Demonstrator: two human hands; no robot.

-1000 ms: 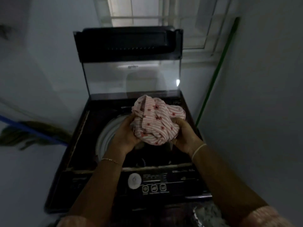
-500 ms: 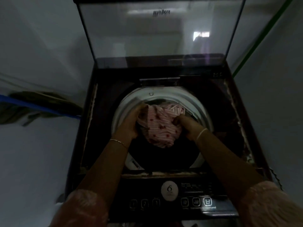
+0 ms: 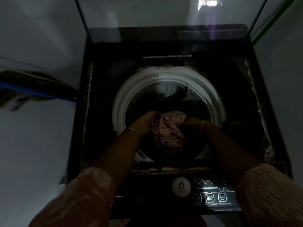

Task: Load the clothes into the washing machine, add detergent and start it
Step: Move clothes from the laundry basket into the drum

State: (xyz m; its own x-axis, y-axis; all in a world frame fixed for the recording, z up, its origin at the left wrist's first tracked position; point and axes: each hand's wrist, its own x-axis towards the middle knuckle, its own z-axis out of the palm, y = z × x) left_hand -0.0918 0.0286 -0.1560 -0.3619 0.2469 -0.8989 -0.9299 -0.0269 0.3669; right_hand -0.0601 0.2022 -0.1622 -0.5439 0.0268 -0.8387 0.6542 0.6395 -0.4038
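Low inside the drum of the washing machine, toward six o'clock of its white rim, loading step in hand: pink striped garment bunched between left hand at nine o'clock of the cloth and right hand at three, fingers of both curled into the fabric and gripping it. Next, by judgement: loosen both grips so the cloth drops, lift arms clear of the rim, then look for detergent, none in sight. Counted: one garment, two hands, one drum, one raised lid at twelve o'clock, one control panel at six.
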